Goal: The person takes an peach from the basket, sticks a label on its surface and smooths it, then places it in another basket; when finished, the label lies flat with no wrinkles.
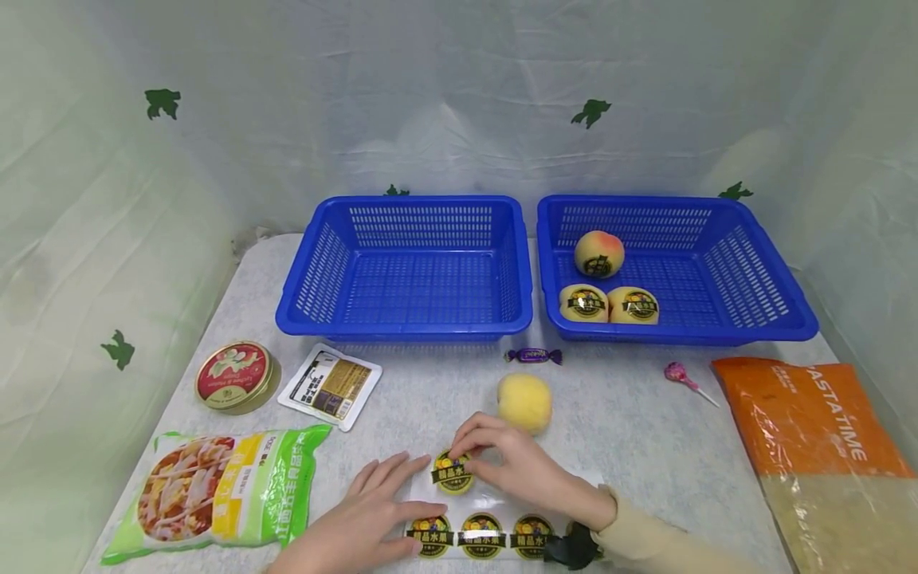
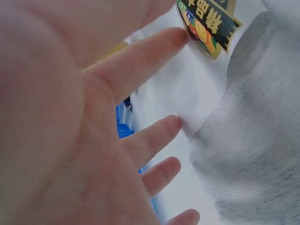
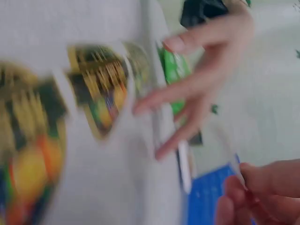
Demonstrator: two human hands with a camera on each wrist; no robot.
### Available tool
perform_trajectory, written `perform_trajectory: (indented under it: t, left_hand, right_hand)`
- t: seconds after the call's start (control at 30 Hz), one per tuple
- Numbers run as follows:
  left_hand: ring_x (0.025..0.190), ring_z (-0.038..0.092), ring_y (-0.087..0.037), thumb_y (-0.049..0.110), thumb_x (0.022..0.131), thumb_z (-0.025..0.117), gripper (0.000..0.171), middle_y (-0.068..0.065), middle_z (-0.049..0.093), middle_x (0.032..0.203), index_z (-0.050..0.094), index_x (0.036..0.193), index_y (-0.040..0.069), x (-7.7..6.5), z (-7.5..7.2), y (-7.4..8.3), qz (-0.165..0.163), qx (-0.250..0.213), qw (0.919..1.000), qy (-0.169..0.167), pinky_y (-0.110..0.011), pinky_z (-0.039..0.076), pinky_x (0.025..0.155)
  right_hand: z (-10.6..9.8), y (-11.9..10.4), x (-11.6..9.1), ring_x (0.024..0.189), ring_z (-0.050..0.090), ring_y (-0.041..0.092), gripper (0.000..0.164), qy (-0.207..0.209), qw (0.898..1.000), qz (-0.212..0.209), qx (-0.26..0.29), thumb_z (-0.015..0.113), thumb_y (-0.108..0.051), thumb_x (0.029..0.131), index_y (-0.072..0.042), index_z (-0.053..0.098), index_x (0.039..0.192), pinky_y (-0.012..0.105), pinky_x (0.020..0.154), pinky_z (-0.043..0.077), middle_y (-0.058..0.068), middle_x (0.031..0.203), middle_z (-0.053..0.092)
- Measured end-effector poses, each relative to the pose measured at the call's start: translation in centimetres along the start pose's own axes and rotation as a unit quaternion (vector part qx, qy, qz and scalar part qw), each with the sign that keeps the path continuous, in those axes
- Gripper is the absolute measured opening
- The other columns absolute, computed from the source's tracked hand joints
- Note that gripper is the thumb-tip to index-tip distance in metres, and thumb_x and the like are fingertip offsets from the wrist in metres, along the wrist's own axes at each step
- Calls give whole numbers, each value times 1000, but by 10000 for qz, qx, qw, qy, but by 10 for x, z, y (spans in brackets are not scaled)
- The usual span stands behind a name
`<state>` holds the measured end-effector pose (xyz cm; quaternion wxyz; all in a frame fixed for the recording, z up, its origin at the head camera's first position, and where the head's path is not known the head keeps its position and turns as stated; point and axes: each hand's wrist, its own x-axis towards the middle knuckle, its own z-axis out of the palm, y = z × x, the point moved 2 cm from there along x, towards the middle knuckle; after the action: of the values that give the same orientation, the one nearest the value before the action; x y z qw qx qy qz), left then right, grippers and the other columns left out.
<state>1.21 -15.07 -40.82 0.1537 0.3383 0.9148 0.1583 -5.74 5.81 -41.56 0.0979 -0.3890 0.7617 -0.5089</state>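
My right hand [image 1: 518, 465] pinches the edge of a round black-and-gold fruit sticker [image 1: 452, 477] between thumb and fingers, above a sheet [image 1: 495, 501] of such stickers. In the right wrist view, the pinching fingers show at lower right, with a thin edge between them. My left hand [image 1: 362, 516] lies at the sheet's left side with its fingers spread, and its index fingertip reaches a sticker in the left wrist view. A row of stickers [image 1: 481, 536] runs along the sheet's near edge. Just beyond my right hand sits a yellow peach [image 1: 526, 403].
Two blue baskets [image 1: 405, 328] [image 1: 681, 331] stand at the back; the right one holds three stickered peaches. Leftward lie a round tin [image 1: 235, 376], a flat packet [image 1: 331, 387] and a green food bag [image 1: 215, 494]. A purple candy [image 1: 534, 356], lollipop [image 1: 676, 371] and pasta bag [image 1: 817, 446] lie elsewhere.
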Motion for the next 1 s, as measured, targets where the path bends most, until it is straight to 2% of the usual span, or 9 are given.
perform_trajectory:
  t: [0.13, 0.2, 0.33, 0.4, 0.57, 0.73, 0.87, 1.0]
  left_hand:
    - [123, 29, -35, 39, 84, 58, 34, -12, 35, 137, 58, 119, 36, 4, -5, 2, 249, 80, 9989, 384, -57, 27, 92]
    - [122, 31, -32, 37, 85, 58, 32, -11, 37, 135, 59, 117, 35, 9, -11, 2, 417, 3, 9973, 610, -55, 29, 91]
    - [121, 31, -27, 32, 89, 56, 30, -9, 37, 133, 59, 118, 31, 26, -25, 3, 478, -568, 9942, 782, -54, 33, 89]
    - [121, 31, -25, 29, 89, 56, 29, -8, 36, 133, 58, 118, 29, 38, -32, 3, 389, -925, 9909, 897, -51, 34, 90]
    - [120, 34, -15, 24, 87, 61, 30, -2, 39, 129, 58, 117, 25, 72, -44, 5, 341, -1588, 9742, 1564, -39, 35, 96]
    - [115, 41, -13, 17, 84, 64, 29, -2, 44, 122, 57, 113, 19, 107, -42, 7, 469, -2217, 9537, 1977, -38, 35, 96]
    - [113, 41, -13, 19, 84, 64, 22, -2, 44, 121, 59, 106, 17, 127, -34, 7, 491, -2414, 9468, 2070, -38, 35, 95]
    - [111, 41, -11, 21, 84, 64, 17, 2, 43, 119, 60, 101, 19, 139, -27, 6, 501, -2420, 9457, 2111, -36, 36, 94]
  right_hand:
    - [-28, -2, -2, 88, 55, 13, 23, 852, 9962, -72, 142, 66, 5, 77, -11, 67, 93, 25, 75, 48, -2, 96, 59]
    - [-44, -8, -3, 85, 56, 17, 24, 1167, 9931, 39, 110, 65, 10, 75, -7, 67, 92, 26, 73, 49, 2, 95, 60]
    - [-72, -17, -5, 83, 56, 24, 23, 1562, 9871, 338, -34, 61, 17, 74, 1, 65, 91, 28, 70, 50, 11, 93, 59]
    - [-79, -13, -7, 83, 57, 25, 24, 1685, 9847, 435, -40, 58, 18, 75, 2, 64, 92, 28, 69, 50, 12, 93, 59]
    - [-82, 15, -13, 88, 58, 20, 26, 1848, 9816, 477, -65, 59, 14, 78, -4, 64, 96, 27, 70, 50, 6, 96, 59]
    - [-79, 27, -15, 88, 57, 16, 29, 1881, 9814, 388, -83, 61, 13, 77, -7, 64, 97, 27, 69, 50, 2, 98, 59]
    - [-77, 29, -16, 86, 57, 15, 31, 1881, 9813, 261, -318, 62, 14, 76, -9, 63, 98, 26, 67, 50, 0, 97, 58]
    - [-75, 29, -16, 82, 56, 15, 37, 1934, 9794, 218, -540, 63, 15, 73, -9, 62, 101, 25, 66, 50, -1, 96, 57]
